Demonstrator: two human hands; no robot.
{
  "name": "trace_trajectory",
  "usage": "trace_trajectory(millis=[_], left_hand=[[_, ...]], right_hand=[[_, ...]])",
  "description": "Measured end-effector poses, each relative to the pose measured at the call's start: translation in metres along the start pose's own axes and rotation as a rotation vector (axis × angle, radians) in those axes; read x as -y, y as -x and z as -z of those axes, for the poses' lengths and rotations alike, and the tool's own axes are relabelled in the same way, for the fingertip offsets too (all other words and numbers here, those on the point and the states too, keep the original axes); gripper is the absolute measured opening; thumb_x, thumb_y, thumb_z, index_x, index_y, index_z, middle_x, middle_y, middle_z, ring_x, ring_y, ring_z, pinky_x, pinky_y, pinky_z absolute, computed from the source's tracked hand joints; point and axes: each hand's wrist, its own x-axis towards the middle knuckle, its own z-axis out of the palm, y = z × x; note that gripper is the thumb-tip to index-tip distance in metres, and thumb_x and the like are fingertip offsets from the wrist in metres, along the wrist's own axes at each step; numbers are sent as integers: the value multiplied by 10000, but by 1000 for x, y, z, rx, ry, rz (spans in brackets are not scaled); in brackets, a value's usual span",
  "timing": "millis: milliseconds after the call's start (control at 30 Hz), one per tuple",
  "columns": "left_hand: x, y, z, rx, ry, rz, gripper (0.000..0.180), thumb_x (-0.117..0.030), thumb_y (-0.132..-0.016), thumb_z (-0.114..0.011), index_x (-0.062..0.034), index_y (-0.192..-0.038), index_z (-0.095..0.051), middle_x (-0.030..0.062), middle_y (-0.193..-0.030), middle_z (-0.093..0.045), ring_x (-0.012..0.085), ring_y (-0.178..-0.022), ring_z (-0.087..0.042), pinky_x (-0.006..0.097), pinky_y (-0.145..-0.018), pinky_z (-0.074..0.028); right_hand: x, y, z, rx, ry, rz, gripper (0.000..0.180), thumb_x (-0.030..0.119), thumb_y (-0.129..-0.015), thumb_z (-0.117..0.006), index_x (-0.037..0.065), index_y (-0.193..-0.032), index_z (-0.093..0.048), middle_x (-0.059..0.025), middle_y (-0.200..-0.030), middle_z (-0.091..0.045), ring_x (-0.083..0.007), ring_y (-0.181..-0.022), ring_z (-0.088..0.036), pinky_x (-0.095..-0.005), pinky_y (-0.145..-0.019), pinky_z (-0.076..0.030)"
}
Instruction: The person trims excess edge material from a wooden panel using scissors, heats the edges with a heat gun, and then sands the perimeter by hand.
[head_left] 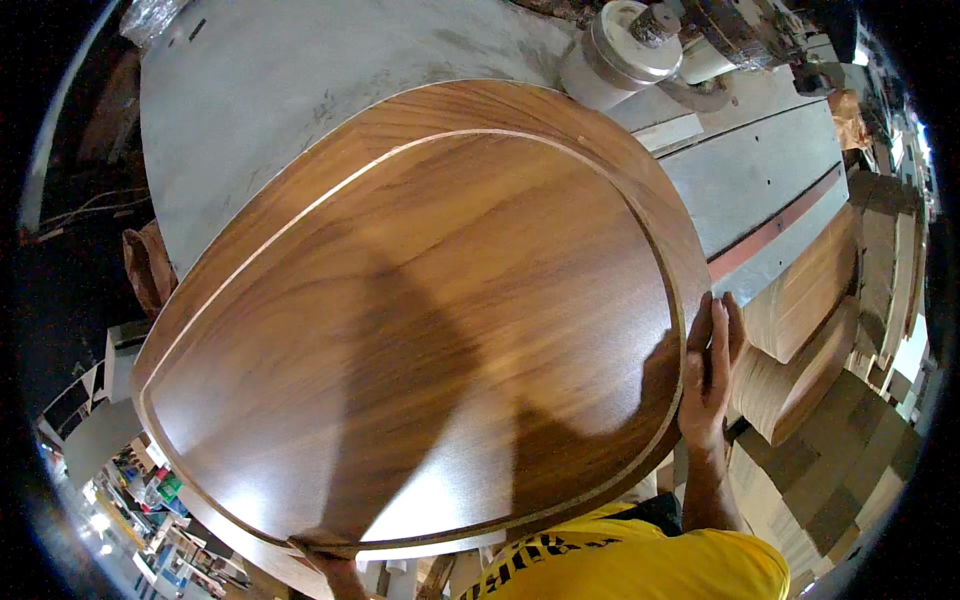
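A large rounded wooden panel (430, 300) with brown grain lies over the grey machine table (330, 60). A narrow line, pale in places and dark in others, runs around it just inside its outer edge. My right hand (708, 375) is at the panel's right edge, its fingers stretched along the side and pressed against it. At the near left edge, my left hand (335, 568) grips the rim; most of its fingers are hidden beneath the panel. Shadows and bright light patches fall across the wood.
Beyond the panel's far right edge stands a pale cylindrical machine part (620, 50). A grey fence-like plate (765, 185) with a red strip runs to the right. Curved wooden pieces (800, 370) are stacked at the right, beside a patchwork of wooden blocks (830, 460).
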Motion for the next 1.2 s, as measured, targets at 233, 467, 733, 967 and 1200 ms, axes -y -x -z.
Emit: trace_trajectory(millis=[233, 467, 733, 967, 1200], left_hand=[[15, 21, -7, -35, 9, 33, 969, -936, -825, -428, -249, -1508, -470, 103, -1536, -473, 397, -1374, -478, 678, -1136, -365], [29, 29, 3, 221, 11, 13, 703, -823, -876, -422, -231, -1233, -556, 74, -1228, -572, 346, -1107, -565, 600, -1004, -436], [61, 39, 3, 139, 14, -27, 631, -761, -903, -451, -203, -1142, -622, 63, -1122, -642, 319, -1019, -618, 564, -958, -478], [92, 47, 5, 112, 42, -44, 644, -747, -912, -452, -182, -1177, -611, 74, -1143, -647, 315, -1040, -622, 556, -965, -482], [118, 58, 7, 70, 79, -52, 659, -732, -920, -454, -160, -1213, -599, 85, -1164, -652, 311, -1061, -626, 548, -973, -487]], right_hand=[[31, -29, -1, 153, 195, 17, 684, 160, -979, -584, 22, -1603, -339, -147, -1655, -371, -413, -1585, -158, -553, -1261, -37], [41, -51, -4, 200, 233, 48, 695, 138, -965, -589, 13, -1598, -334, -169, -1627, -408, -426, -1586, -153, -548, -1262, 3], [49, -83, -9, 247, 196, 149, 748, 105, -937, -629, 41, -1610, -308, -178, -1611, -419, -444, -1577, -176, -563, -1256, 5], [56, -111, -16, 266, 188, 198, 734, 162, -956, -648, 80, -1610, -325, -154, -1622, -400, -446, -1574, -172, -579, -1247, -50], [61, -133, -23, 246, 239, 244, 722, 231, -953, -673, 137, -1599, -366, -138, -1634, -351, -440, -1532, -210, -584, -1210, -144]])
